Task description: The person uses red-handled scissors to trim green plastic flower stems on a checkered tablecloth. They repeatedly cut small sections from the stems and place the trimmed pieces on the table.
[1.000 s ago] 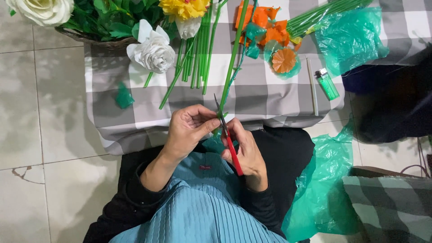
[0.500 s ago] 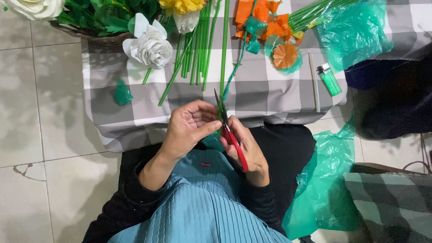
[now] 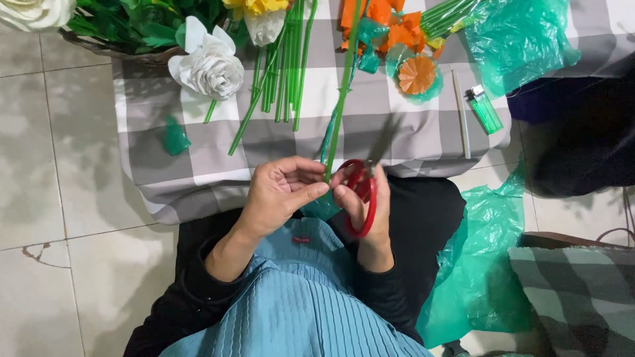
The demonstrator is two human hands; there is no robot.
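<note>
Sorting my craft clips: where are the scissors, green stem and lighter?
scissors (image 3: pixel 368 198), head view, red handle loop.
green stem (image 3: pixel 340 106), head view, mid-shaft.
lighter (image 3: pixel 485 110), head view, green body.

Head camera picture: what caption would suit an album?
Left hand pinches a green stem; right hand holds red-handled scissors.

Left hand pinches the lower end of a green stem between thumb and fingers; stem runs up over the checked cloth. Right hand holds red-handled scissors, blades blurred, pointing up beside the stem. On cloth: white paper rose, bundle of green stems, orange flower, green lighter. Green plastic bag on floor at right
</note>
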